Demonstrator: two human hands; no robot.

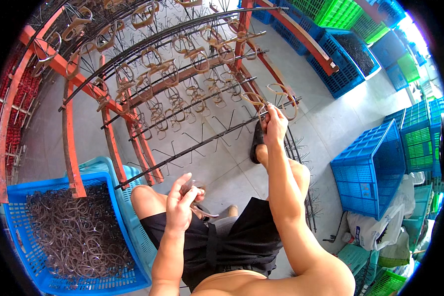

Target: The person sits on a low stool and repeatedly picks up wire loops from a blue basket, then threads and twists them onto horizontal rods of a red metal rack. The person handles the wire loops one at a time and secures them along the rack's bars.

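My right hand (275, 126) is stretched forward, its fingers closed at the right end of the lowest hooked rod (197, 146). Against its fingertips is a thin tan looped piece (292, 106); its exact kind I cannot make out. Above my left thigh, my left hand (181, 203) pinches one or more curved, brownish translucent strips (204, 213), partly hidden by the fingers. Similar tan looped pieces (200, 61) hang from the hooks of the higher rods. Along the lowest rod, the bent wire hooks left of my right hand are bare.
An orange-red metal rack (71, 133) holds the rods. At lower left a blue basket (16, 237) is heaped with curved brownish strips (79, 232). Blue crates (365, 167) and green crates (338, 15) stack along the right, with a white sack (375, 227) among them.
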